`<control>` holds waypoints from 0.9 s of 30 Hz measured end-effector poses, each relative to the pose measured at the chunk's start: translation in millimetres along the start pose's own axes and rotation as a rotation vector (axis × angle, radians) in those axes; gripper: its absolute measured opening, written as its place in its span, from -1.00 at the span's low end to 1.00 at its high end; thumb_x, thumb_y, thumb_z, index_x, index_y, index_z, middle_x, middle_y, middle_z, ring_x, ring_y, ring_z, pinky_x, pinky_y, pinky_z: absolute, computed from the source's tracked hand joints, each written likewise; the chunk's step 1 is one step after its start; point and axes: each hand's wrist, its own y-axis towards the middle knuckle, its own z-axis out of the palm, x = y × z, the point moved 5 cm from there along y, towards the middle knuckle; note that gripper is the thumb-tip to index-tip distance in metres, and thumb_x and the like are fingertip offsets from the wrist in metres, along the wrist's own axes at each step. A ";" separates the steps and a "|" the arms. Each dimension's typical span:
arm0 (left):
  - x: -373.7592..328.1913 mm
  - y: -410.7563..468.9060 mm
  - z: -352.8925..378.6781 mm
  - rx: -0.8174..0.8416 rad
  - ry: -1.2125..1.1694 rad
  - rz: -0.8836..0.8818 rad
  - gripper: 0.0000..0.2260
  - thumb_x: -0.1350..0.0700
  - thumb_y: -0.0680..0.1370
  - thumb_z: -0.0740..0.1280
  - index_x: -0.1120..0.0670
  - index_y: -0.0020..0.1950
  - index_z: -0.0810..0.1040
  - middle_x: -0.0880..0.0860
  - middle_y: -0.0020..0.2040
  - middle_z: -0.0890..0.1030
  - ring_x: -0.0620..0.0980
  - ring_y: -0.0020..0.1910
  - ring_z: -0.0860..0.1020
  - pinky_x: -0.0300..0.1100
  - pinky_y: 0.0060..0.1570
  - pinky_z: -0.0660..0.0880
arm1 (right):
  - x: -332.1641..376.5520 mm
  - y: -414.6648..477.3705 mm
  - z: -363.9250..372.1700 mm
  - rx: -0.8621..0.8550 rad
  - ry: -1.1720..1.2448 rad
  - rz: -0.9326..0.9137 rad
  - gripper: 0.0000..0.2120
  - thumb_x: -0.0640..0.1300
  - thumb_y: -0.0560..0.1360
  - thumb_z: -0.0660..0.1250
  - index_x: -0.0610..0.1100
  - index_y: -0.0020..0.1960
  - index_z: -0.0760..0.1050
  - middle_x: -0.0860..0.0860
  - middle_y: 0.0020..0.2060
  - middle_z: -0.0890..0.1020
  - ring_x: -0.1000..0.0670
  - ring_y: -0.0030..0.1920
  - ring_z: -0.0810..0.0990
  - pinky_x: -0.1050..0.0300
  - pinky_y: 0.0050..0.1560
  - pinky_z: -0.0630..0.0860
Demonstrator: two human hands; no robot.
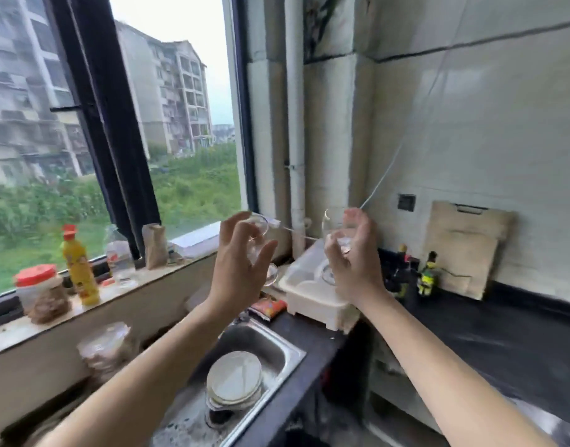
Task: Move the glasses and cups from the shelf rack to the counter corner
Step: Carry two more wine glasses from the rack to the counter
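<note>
Clear stemmed wine glasses, one per hand, both raised above the sink corner. Left hand (pixel 241 269) grips a tilted clear stemmed glass (pixel 259 245); right hand (pixel 353 262) grips an upright clear stemmed glass (pixel 333 233) by the bowl. Below: steel sink (pixel 277 346) with stacked white plates (pixel 235 380), white plastic box (pixel 312 293), black glossy counter (pixel 503 343), tiled wall, window

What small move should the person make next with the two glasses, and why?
Probably lower both toward the counter corner. The left hand and right hand each hold a clear stemmed glass in the air above the white box standing there.
</note>
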 end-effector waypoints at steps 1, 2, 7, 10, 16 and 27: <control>-23.0 -1.5 33.7 0.014 -0.046 0.013 -0.79 0.11 0.53 0.43 0.18 0.04 0.48 0.04 0.26 0.39 -0.19 0.19 0.39 -0.34 0.14 0.40 | -17.4 -3.3 -36.2 -0.005 -0.041 0.023 -0.53 0.13 0.53 0.18 -0.01 0.38 0.23 -0.02 0.23 0.39 0.12 0.07 0.51 0.36 0.10 0.44; -43.3 -2.5 65.4 0.027 -0.094 0.029 -0.77 0.11 0.52 0.43 0.21 0.05 0.48 0.07 0.25 0.42 -0.24 0.19 0.39 -0.45 0.14 0.35 | -33.5 -5.7 -70.3 -0.019 -0.074 0.048 -0.53 0.15 0.53 0.18 0.02 0.37 0.22 0.00 0.23 0.38 0.13 0.06 0.53 0.38 0.05 0.44; -127.9 -7.3 209.3 0.153 -0.338 0.023 -0.66 0.10 0.53 0.45 -0.16 0.21 0.41 -0.07 0.18 0.44 -0.05 0.18 0.54 -0.06 0.12 0.56 | -100.4 -18.3 -222.5 -0.132 -0.223 0.151 -0.52 -0.10 0.57 0.31 -0.21 0.40 0.23 -0.03 0.25 0.34 0.51 0.12 0.37 0.64 -0.01 0.31; -167.9 -13.4 288.5 0.246 -0.469 0.007 -0.57 0.13 0.53 0.46 -0.15 0.27 0.36 -0.02 0.16 0.49 -0.13 0.08 0.60 -0.08 0.05 0.59 | -138.1 -30.5 -296.6 -0.188 -0.296 0.189 -0.50 -0.06 0.57 0.30 -0.09 0.42 0.17 -0.09 0.29 0.37 0.35 0.11 0.48 0.55 -0.01 0.40; -229.8 -27.1 454.2 0.435 -0.592 -0.084 -0.46 0.02 0.47 0.50 0.00 0.36 0.34 0.02 0.22 0.55 -0.07 0.16 0.59 -0.16 0.11 0.56 | -225.1 -58.4 -432.6 -0.308 -0.459 0.324 -0.38 0.03 0.57 0.28 -0.12 0.51 0.11 -0.06 0.30 0.38 0.07 0.10 0.56 0.52 -0.01 0.42; -379.0 -5.6 748.6 0.755 -0.947 -0.087 -0.32 -0.11 0.43 0.52 -0.01 0.45 0.32 -0.13 0.20 0.54 -0.09 0.22 0.56 -0.02 0.27 0.48 | -331.0 -34.5 -677.3 -0.553 -0.830 0.507 -0.32 -0.08 0.56 0.34 -0.07 0.57 0.08 0.08 0.26 0.33 0.10 0.10 0.54 0.55 -0.06 0.40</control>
